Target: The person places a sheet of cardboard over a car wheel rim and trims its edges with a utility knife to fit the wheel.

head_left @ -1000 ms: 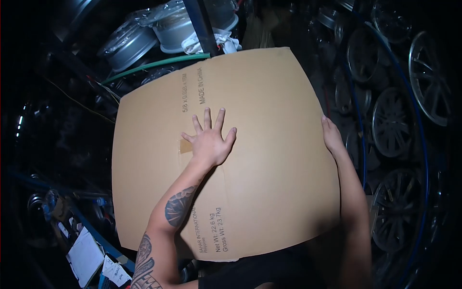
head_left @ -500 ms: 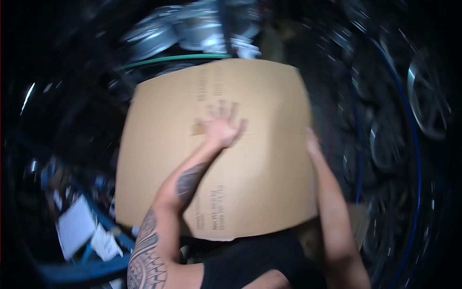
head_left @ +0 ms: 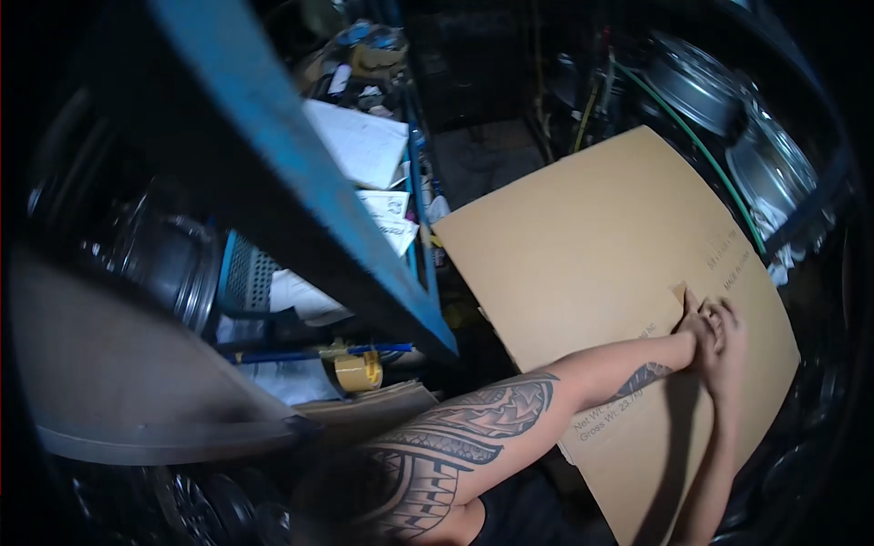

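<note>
A large brown cardboard box [head_left: 583, 264] with printed weight markings fills the lower right of the head view. My left hand [head_left: 697, 329], at the end of the tattooed arm, is over its top face beside a small darker tan patch [head_left: 679, 291]. One finger of it points at that patch. Against it, from the right, comes my right hand [head_left: 726, 338] with bent fingers. Both hands touch and look closed; their overlapping fingers hide whatever is between them, if anything.
A blue metal post [head_left: 300, 173] slants across the left foreground. Behind it are papers [head_left: 360, 141], a teal basket [head_left: 244, 273] and a tape roll [head_left: 358, 373]. Silver wheel rims [head_left: 696, 82] stand at upper right behind a green hose [head_left: 678, 136].
My view has swung left, so the box now appears turned and further right. My left hand has gone from lying flat to fingers bent; my right hand has left the box's side and joined it.
</note>
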`<state>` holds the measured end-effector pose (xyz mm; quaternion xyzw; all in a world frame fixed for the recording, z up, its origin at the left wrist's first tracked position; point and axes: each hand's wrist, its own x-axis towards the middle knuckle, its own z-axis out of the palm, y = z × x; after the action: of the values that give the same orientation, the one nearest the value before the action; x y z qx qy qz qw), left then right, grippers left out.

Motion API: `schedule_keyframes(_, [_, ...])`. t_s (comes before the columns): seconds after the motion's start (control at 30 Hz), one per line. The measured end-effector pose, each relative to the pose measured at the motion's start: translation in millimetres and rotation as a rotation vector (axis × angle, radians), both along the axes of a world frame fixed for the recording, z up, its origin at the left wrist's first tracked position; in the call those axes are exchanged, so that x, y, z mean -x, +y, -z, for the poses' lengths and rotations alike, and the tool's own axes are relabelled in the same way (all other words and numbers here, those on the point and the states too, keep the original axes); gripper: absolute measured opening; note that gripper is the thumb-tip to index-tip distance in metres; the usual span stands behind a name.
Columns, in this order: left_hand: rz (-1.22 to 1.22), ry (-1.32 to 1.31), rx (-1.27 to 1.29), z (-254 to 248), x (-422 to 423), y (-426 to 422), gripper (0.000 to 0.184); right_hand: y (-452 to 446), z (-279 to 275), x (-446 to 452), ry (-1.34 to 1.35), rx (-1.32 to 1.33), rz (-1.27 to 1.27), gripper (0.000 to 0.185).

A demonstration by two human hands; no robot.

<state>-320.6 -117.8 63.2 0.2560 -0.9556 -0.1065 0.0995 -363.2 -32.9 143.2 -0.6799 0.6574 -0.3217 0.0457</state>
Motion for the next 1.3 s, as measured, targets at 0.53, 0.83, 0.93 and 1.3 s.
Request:
schedule_keyframes(0.53, [-0.062, -0.148, -0.119, -21.7, -9.7, -2.5, 0.074, -139.9, 5.0, -472.9, -0.192, -0.250, -1.280, 0.033])
schedule_keyframes(0.83, [-0.067, -0.120, -0.051, -5.4, -3.5, -3.2, 0.073, -143.0, 43.9, -501.3, -0.220, -0.244, -1.172, 0.032])
schedule_keyframes(0.93, [-0.075, -0.117, -0.042, -1.4, 1.6, -5.7, 0.074, -135.9, 24.7, -485.5, -0.237, 0.009, -1.071, 0.029])
schedule_keyframes(1.3, [-0.029, -0.192, 0.020, -12.6, 8.8, 3.6, 0.073, -150.5, 0.9, -137.3, -1.203, 0.246, -0.194, 0.029])
